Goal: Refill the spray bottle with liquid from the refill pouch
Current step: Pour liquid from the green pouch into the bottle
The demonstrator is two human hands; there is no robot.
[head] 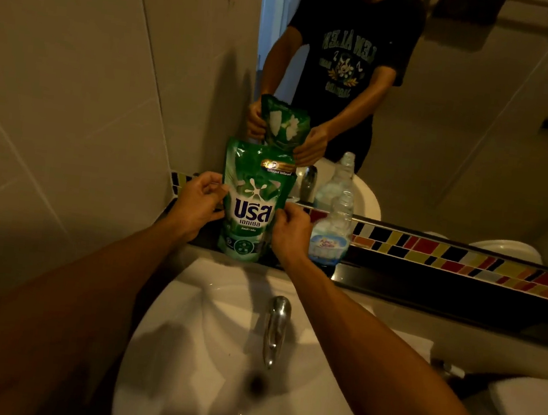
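Note:
A green refill pouch stands upright on the dark ledge behind the sink, against the mirror. My left hand grips its left edge and my right hand grips its right edge lower down. Just right of the pouch stands a clear plastic spray bottle with a blue label; it has no spray head on its open neck. Neither hand touches the bottle. The mirror shows the pouch's back and both hands on it.
A white sink with a chrome tap lies below the ledge. A strip of coloured tiles runs under the mirror. A white toilet seat is at the right. A tiled wall closes the left side.

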